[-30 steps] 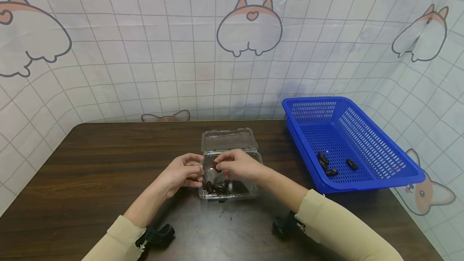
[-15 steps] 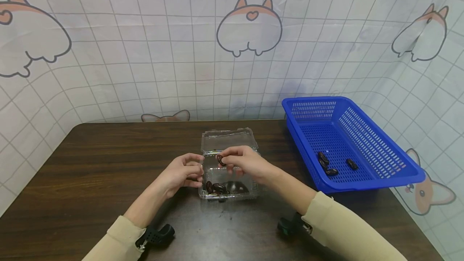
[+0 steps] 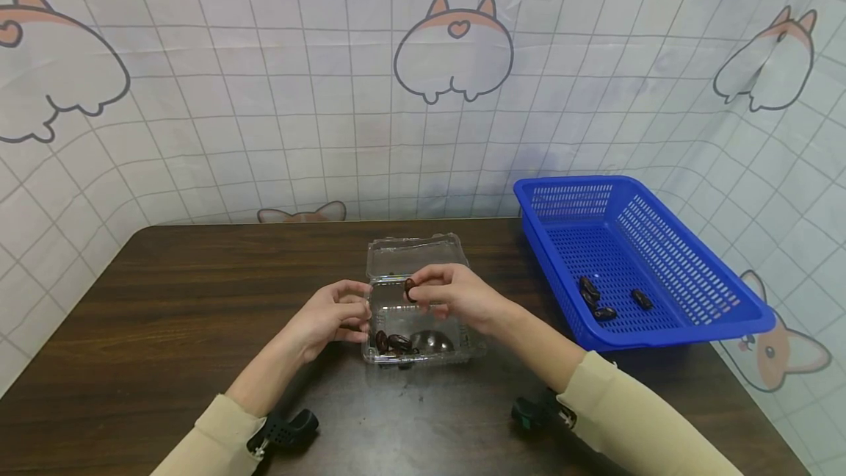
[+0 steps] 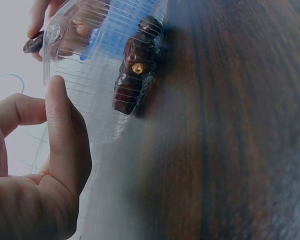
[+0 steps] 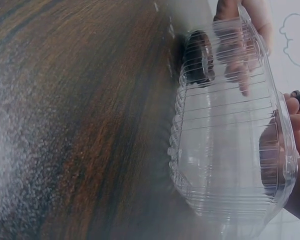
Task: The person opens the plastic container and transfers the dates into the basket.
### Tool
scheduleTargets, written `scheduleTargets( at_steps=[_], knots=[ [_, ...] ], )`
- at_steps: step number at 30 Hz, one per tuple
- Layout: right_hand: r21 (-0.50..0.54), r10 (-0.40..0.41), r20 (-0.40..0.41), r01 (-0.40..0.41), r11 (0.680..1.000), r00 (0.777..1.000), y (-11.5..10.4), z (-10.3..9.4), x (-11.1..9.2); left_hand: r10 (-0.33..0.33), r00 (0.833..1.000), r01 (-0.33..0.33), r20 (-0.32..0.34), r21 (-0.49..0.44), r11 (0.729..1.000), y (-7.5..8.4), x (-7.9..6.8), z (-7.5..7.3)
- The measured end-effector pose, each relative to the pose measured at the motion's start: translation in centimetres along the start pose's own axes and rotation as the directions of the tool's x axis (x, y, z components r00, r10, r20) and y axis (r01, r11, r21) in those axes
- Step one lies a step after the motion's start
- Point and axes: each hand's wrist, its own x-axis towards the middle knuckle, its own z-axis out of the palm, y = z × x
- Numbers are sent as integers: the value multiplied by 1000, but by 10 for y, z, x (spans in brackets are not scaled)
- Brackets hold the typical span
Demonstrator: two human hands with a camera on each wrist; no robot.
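Observation:
A clear plastic clamshell box (image 3: 423, 314) stands on the table with its lid (image 3: 418, 257) folded back. Inside, several brown dates (image 3: 396, 342) lie at the near left corner; the left wrist view shows these dates (image 4: 135, 65) through the ribbed wall. My left hand (image 3: 337, 314) holds the box by its left rim, thumb (image 4: 60, 125) against the wall. Above the box, my right hand (image 3: 459, 296) pinches one date (image 3: 410, 289) between thumb and fingertips. That date (image 4: 34, 43) also shows beyond the rim in the left wrist view.
A blue slotted basket (image 3: 548, 259) sits at the right of the table, with several dark dates (image 3: 641, 300) on its floor. Behind the dark wooden table (image 3: 198, 278) hangs a white gridded cloth (image 3: 277, 94) with cartoon prints.
My right hand, with the date pinched in it, has moved slightly up and to the right, uncovering more of the box floor. My left hand has stayed at the rim.

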Motion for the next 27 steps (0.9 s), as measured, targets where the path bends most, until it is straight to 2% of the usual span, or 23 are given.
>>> scheduleTargets(
  at_steps=[16, 27],
  knots=[
    [38, -21, -9, 21, 999, 1000, 3, -2, 0, -1, 1000, 1, 1, 4, 1000, 1, -1, 0],
    [63, 3, -75, 2, 998, 997, 1, -7, -5, 6, 1000, -6, 2, -1, 1000, 1, -1, 0]
  ],
)
